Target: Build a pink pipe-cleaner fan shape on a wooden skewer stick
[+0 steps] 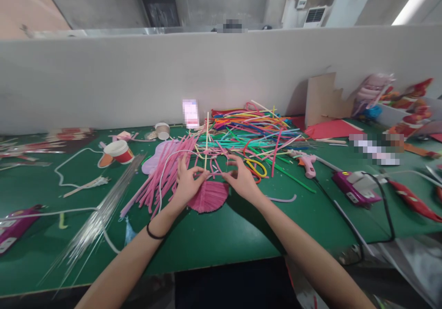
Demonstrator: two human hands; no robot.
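Observation:
A pink half-round fan [209,197], ribbed as if made of pipe cleaners laid side by side, is between my hands, its rounded edge towards me. A pale, thin stick [207,136] rises from its straight upper edge. My left hand [189,181] pinches the fan at the foot of the stick, thumb and index finger together. With curled fingers, my right hand [241,178] holds the right end of a pink pipe cleaner [217,175] that runs along the straight edge. Loose pink pipe cleaners [172,168] lie beside and partly behind my left hand.
Multicoloured pipe cleaners [252,127] are heaped behind my hands. A pink glue gun [307,161] and a purple power strip [355,189] lie right. Left are a paper cup [119,151], thin metal wires [103,212] and a white cable [58,175]. A grey partition [138,74] closes the back.

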